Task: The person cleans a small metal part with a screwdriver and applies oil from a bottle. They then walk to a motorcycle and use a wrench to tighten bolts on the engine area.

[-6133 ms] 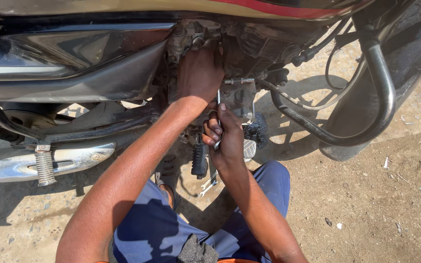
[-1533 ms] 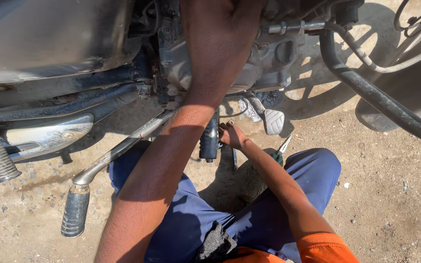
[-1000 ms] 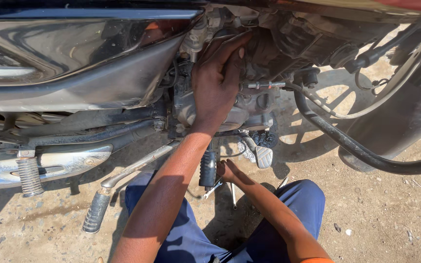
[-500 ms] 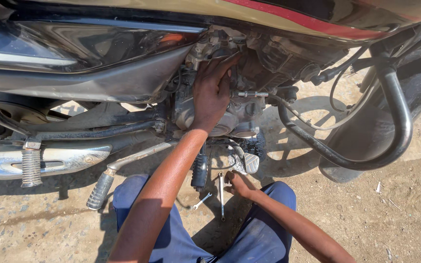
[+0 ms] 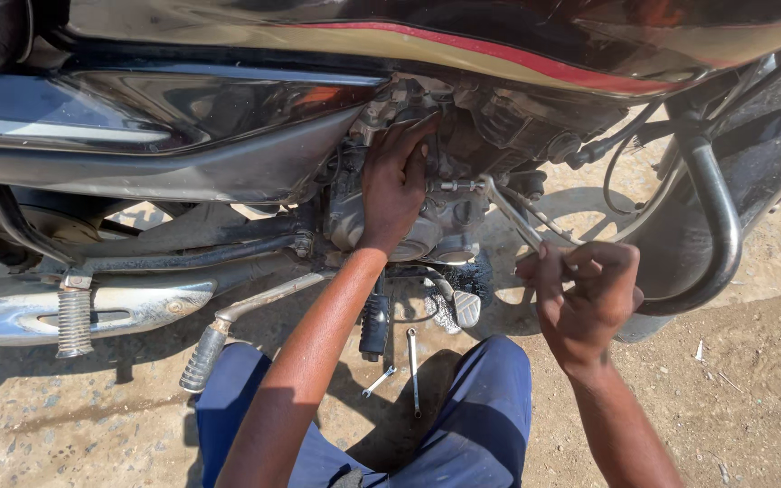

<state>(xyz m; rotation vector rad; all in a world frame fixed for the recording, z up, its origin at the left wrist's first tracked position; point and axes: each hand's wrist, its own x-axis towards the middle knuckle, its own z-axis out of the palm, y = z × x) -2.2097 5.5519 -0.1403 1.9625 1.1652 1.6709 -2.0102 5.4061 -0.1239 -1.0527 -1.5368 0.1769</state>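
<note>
Sunlit dirt and cracked concrete make up the ground (image 5: 752,380), with a motorcycle (image 5: 228,117) standing across the upper frame and my blue-trousered knees at the bottom edge.

My left hand (image 5: 397,185) lies flat against the engine (image 5: 449,230), fingers spread upward over the casing; it presses and closes on nothing. My right hand (image 5: 585,298) is fisted around the lower end of a wrench (image 5: 508,210), a slim steel bar running up and left to a fitting on the engine's right side, below the tank.

Handling: I judge the wrench rigid and fairly light, its bare metal probably slick with oil. Holding it at the far end, as now, gives the most leverage. The engine is fixed and heavy; the left palm on it serves as a brace.

Two more wrenches (image 5: 399,366) lie on the ground between my knees, just below the footpeg (image 5: 374,325). A kick lever (image 5: 219,339) and the exhaust (image 5: 92,312) sit toward the left edge; a curved crash bar (image 5: 716,226) stands at the right.

Not clear: the wrench head and what it engages are too small and shadowed to identify. My fist hides the handle end. A dark wet patch under the engine may be oil; I cannot confirm. Motorcycle's front and rear are cut off by the frame.
</note>
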